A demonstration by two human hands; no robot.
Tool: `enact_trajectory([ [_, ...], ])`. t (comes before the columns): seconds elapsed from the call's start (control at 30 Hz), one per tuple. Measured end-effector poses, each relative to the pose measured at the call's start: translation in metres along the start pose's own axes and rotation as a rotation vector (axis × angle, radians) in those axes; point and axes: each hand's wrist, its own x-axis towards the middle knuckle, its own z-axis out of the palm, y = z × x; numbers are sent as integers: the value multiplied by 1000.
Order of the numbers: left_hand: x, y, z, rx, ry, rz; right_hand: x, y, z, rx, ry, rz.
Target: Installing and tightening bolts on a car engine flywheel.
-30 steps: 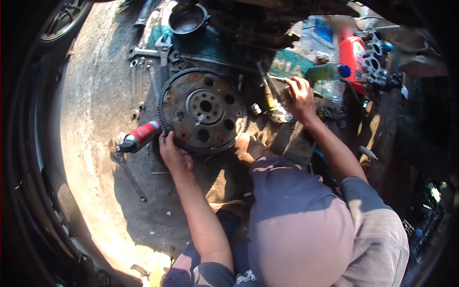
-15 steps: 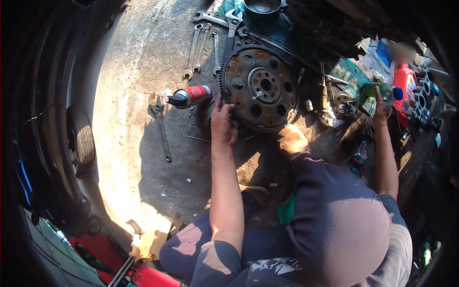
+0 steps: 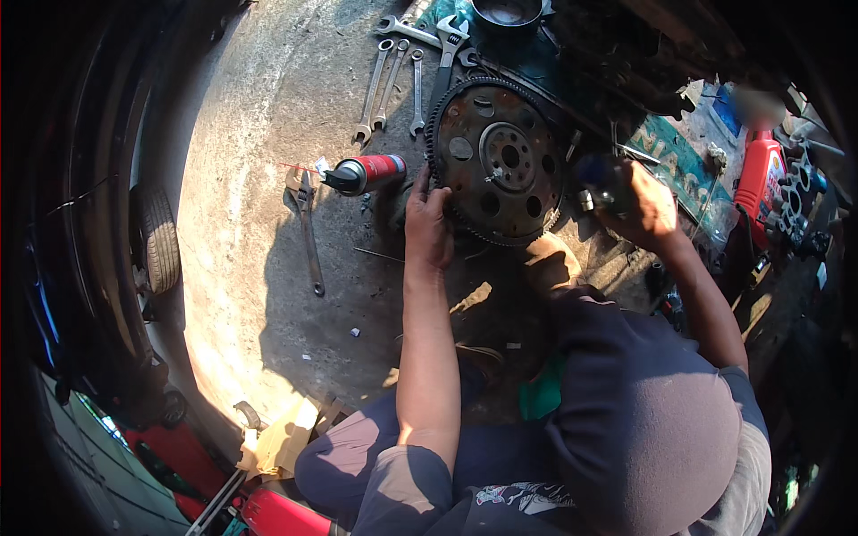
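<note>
A rusty, dark round flexplate [image 3: 469, 179] with a toothed rim and several holes stands tilted in front of me. My left hand [image 3: 429, 230] grips its lower left rim, thumb and fingers at the teeth. Raised by the plate's right side, my right hand [image 3: 648, 210] is closed round a bottle [image 3: 601, 183]. The bottle is in shadow and looks dark now; half a second earlier it showed green with a blue cap. Whether anything pours from it I cannot tell. My foot [image 3: 547, 255] is at the plate's lower edge.
Left of the plate lie a red spray can [image 3: 371, 171] and an adjustable wrench [image 3: 308, 232]. Several combination wrenches [image 3: 418, 94] and a bowl [image 3: 508, 11] are beyond it. A red jug [image 3: 760, 179] and metal parts crowd the right. A tyre [image 3: 159, 237] stands at far left.
My right hand has brought the bottle leftward from the far right to beside the flexplate. My left hand keeps its grip on the rim. The whole view has shifted slightly.
</note>
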Motion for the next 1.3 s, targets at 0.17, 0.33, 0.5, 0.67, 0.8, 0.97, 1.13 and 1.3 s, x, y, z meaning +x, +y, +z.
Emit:
enact_trajectory([
  [0.17,2,-1,2,-7,10,-12,32,-49,30,-136,-165,-173],
  [0.33,0,0,1,-11,32,7,52,-76,44,-293,-337,-141],
  [0.5,2,-5,-2,40,77,21,55,-79,37,-346,-293,-247],
  [0.67,3,-9,-2,89,62,60,62,-80,40,-428,-284,-275],
  [0.8,0,-10,-4,105,65,56,84,-78,45,-418,-264,-156],
  [0.97,3,-13,-5,102,34,79,112,-50,49,-428,-166,15],
  [1.13,0,-10,-1,123,75,75,107,-57,53,-388,-179,-29],
  [1.3,0,-10,-2,113,49,61,110,-12,63,-423,-82,96],
])
